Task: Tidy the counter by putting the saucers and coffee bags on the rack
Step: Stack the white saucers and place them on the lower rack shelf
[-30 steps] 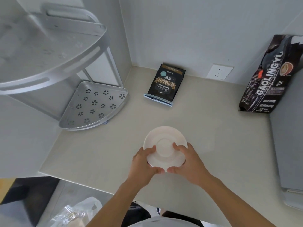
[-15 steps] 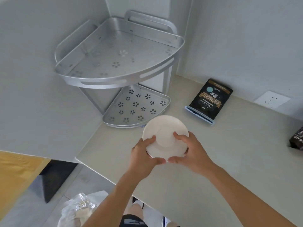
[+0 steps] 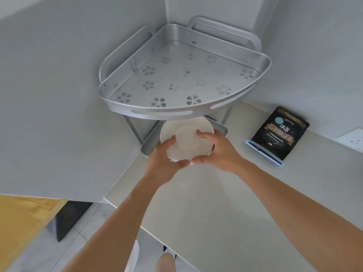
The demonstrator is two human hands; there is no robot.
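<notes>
Pale beige counter runs into the corner, where a silver two-tier perforated metal corner rack stands. The round white ceramic saucers, apparently a stack though blur hides the count, sit over the rack's lower shelf, under the top tier's rim. Left hand and right hand clasp opposite edges. The black coffee bag lies flat rightward, well apart.

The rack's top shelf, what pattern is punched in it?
Small flower-shaped cutouts across the silver metal corner rack's top shelf, clearest in the head view.
</notes>
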